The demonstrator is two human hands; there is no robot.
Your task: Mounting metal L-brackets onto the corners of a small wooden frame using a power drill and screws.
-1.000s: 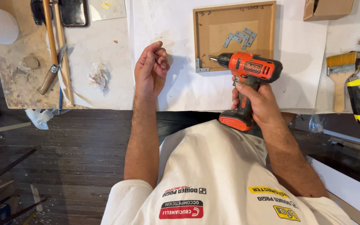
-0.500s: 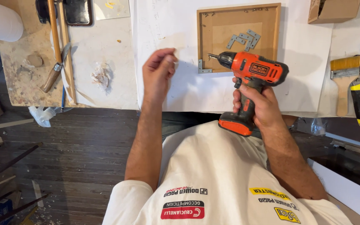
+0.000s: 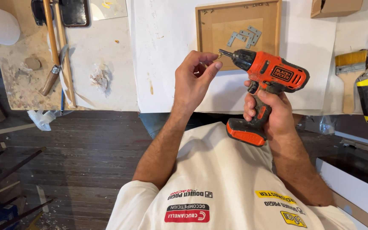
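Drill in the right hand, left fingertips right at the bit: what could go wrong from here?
1. The left hand pinches something small at the tip of the drill; if the right hand squeezes the trigger, fingertips could get caught.
2. All this is held in the air near the table edge, so a dropped small part may fall to the floor.

The worktop (image 3: 107,98) was covered with white paper (image 3: 167,47). On it lay a wooden frame (image 3: 201,30) holding small metal brackets (image 3: 244,37), a paintbrush (image 3: 349,72), a cardboard box (image 3: 335,7), a wooden-handled tool (image 3: 50,47) and a crumpled scrap (image 3: 99,78). Below it ran a dark plank floor (image 3: 64,170).
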